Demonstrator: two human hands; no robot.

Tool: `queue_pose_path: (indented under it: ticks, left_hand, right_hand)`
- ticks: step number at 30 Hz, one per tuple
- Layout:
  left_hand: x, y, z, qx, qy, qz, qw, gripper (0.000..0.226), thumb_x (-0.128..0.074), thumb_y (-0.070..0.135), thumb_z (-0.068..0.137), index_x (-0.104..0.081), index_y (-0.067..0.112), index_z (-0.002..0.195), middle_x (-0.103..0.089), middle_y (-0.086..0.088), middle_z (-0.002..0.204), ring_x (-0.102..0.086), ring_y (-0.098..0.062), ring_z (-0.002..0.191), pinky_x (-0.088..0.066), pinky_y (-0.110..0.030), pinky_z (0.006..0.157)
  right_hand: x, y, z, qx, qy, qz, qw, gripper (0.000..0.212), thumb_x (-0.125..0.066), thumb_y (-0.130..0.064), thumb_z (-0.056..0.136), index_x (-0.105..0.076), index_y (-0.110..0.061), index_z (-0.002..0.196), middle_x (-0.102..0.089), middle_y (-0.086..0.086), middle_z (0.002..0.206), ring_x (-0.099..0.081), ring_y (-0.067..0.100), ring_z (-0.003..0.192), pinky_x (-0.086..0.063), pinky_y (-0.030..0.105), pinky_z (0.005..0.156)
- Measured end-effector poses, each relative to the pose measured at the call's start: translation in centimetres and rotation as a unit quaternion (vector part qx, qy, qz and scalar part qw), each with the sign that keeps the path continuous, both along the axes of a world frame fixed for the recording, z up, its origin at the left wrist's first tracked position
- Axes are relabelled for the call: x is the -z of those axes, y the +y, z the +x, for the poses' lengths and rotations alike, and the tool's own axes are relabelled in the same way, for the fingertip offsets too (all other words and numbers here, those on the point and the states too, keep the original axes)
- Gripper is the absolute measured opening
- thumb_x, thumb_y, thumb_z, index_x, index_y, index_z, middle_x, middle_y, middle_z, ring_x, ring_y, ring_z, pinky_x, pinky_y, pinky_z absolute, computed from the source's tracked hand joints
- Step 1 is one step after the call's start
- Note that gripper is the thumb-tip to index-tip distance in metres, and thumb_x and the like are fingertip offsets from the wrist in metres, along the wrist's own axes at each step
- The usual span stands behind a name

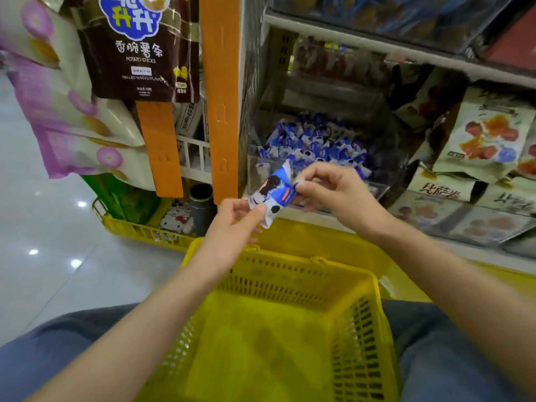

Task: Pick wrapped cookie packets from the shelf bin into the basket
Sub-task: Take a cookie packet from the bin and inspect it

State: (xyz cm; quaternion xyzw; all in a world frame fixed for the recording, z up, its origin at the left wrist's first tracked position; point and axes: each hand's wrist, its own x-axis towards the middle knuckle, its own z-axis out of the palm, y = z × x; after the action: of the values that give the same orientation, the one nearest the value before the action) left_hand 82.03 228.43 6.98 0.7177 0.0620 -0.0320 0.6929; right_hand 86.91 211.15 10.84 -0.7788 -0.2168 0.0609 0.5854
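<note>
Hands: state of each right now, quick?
Left hand: closed, pinching the lower left end of the cookie packet.
Right hand: closed, pinching the same packet's right end, above the basket.

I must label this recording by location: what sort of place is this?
Most likely a snack aisle in a shop. Potato stick bags hang nearby, a shelf bin holds blue wrapped cookie packets, and a yellow shopping basket sits below the left hand and right hand, which pinch one packet.
</note>
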Motion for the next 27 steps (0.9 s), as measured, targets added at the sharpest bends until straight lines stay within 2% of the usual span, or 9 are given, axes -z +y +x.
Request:
queue_pose_path:
  ticks: [2, 5, 8, 11, 14, 17, 19, 23, 27]
  left_hand:
    - [0.6, -0.3, -0.5, -0.007, 0.045, -0.057, 0.997, 0.027, -0.058, 0.032, 0.087, -0.048, 0.014, 0.104, -0.061, -0.004, 0.099, -0.063, -0.013, 0.086, -0.055, -0.034, 0.078]
    - [1.4, -0.4, -0.8, -0.002, 0.11, -0.104, 0.988, 0.057, -0.067, 0.033, 0.081, -0.043, 0.008, 0.126, -0.067, -0.011, 0.108, -0.064, -0.022, 0.098, -0.05, -0.044, 0.09]
    - [1.7, -0.7, -0.8, 0.01, 0.089, -0.075, 0.993, 0.04, -0.068, 0.027, 0.08, -0.057, 0.014, 0.117, -0.069, -0.016, 0.103, -0.064, -0.019, 0.08, -0.048, -0.034, 0.071]
    - [2.2, -1.3, -0.6, -0.008, 0.026, -0.038, 0.999, 0.015, -0.069, 0.018, 0.081, -0.066, 0.023, 0.094, -0.069, -0.011, 0.095, -0.065, -0.015, 0.077, -0.052, -0.021, 0.066]
    - [2.8, -1.5, -0.4, -0.006, -0.015, 0.017, 1.0, 0.02, -0.069, 0.01, 0.08, -0.061, 0.027, 0.086, -0.066, 0.002, 0.087, -0.062, -0.014, 0.074, -0.048, -0.013, 0.058]
    - [3.4, -1.6, -0.5, 0.008, -0.006, 0.023, 1.0, 0.017, -0.068, 0.009, 0.08, -0.061, 0.024, 0.086, -0.065, 0.005, 0.083, -0.06, -0.011, 0.069, -0.047, -0.012, 0.056]
    - [3.7, -1.6, -0.6, 0.003, 0.005, 0.006, 1.0, 0.005, -0.065, 0.015, 0.084, -0.063, 0.018, 0.087, -0.066, 0.004, 0.081, -0.063, -0.005, 0.067, -0.049, -0.014, 0.056]
    - [3.8, -1.6, -0.7, -0.02, -0.021, 0.0, 1.0, 0.02, -0.058, 0.017, 0.089, -0.059, -0.003, 0.085, -0.061, -0.005, 0.072, -0.059, 0.001, 0.057, -0.045, -0.013, 0.048]
    - [3.7, -1.9, -0.8, -0.021, -0.013, -0.01, 1.0, 0.022, -0.056, 0.013, 0.09, -0.056, -0.009, 0.086, -0.06, -0.007, 0.069, -0.056, 0.002, 0.052, -0.041, -0.011, 0.045]
  right_hand:
    - [1.5, -0.3, -1.1, -0.003, 0.025, 0.008, 1.0, 0.019, -0.054, -0.001, 0.088, -0.057, -0.016, 0.078, -0.068, -0.01, 0.067, -0.066, 0.003, 0.068, -0.053, 0.017, 0.061]
    - [3.4, -0.4, -2.1, -0.004, 0.069, 0.032, 0.997, 0.017, -0.049, 0.0, 0.09, -0.055, -0.013, 0.081, -0.066, -0.008, 0.067, -0.064, 0.001, 0.064, -0.053, 0.017, 0.061]
    - [4.4, 0.2, -2.9, 0.017, 0.132, 0.062, 0.989, 0.016, -0.044, -0.011, 0.095, -0.055, -0.014, 0.085, -0.064, -0.006, 0.075, -0.062, 0.002, 0.063, -0.052, 0.017, 0.058]
    - [5.2, 1.0, -3.5, 0.041, 0.192, 0.08, 0.977, 0.019, -0.04, -0.026, 0.096, -0.058, -0.02, 0.095, -0.064, -0.004, 0.086, -0.063, 0.005, 0.071, -0.054, 0.019, 0.062]
    - [6.1, 1.7, -3.8, 0.078, 0.198, 0.082, 0.974, 0.011, -0.05, -0.018, 0.093, -0.061, -0.016, 0.092, -0.064, 0.0, 0.081, -0.062, 0.0, 0.064, -0.052, 0.015, 0.058]
    - [6.8, 1.7, -3.7, 0.097, 0.197, 0.089, 0.971, 0.006, -0.057, -0.012, 0.089, -0.062, -0.012, 0.092, -0.066, 0.003, 0.079, -0.062, 0.0, 0.06, -0.051, 0.015, 0.054]
    - [7.0, 1.6, -3.6, 0.087, 0.19, 0.086, 0.974, 0.006, -0.059, -0.01, 0.088, -0.063, -0.009, 0.091, -0.067, 0.002, 0.077, -0.063, 0.0, 0.061, -0.051, 0.016, 0.053]
    - [7.3, 1.9, -3.8, 0.075, 0.154, 0.064, 0.983, 0.012, -0.055, -0.014, 0.089, -0.062, -0.019, 0.081, -0.064, -0.01, 0.068, -0.06, -0.003, 0.062, -0.051, 0.017, 0.053]
    - [7.5, 1.8, -3.8, 0.122, 0.107, 0.034, 0.986, 0.017, -0.06, -0.015, 0.088, -0.062, -0.023, 0.073, -0.062, -0.006, 0.067, -0.057, 0.003, 0.063, -0.051, 0.019, 0.053]
